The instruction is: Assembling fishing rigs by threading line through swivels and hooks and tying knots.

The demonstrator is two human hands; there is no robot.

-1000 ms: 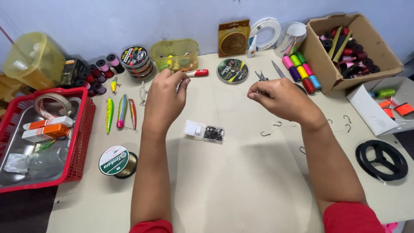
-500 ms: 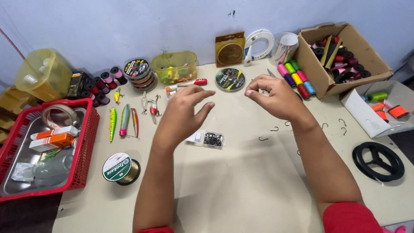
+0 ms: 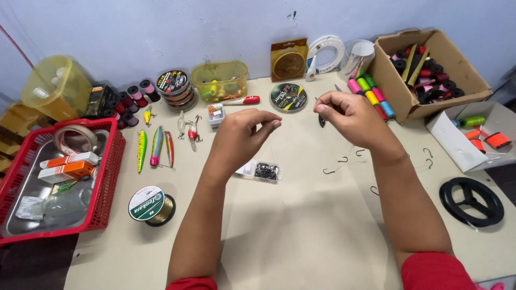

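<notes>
Left hand (image 3: 239,137) and right hand (image 3: 349,115), each pinched shut above the beige table (image 3: 301,236), apparently stretching a barely visible thin line between them; slack or a slip could snag the loose dark hooks (image 3: 336,166) below

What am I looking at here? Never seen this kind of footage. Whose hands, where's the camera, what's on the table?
No machine: a person's bare hands, filmed by a camera on their head looking down.

The left hand and right hand are raised over a table, fingertips pinched; anything between them is too fine to see.

On the table: a small clear box of hooks, loose hooks, fishing lures, a line spool, a red basket, a cardboard box of thread spools, and a black wheel.
</notes>
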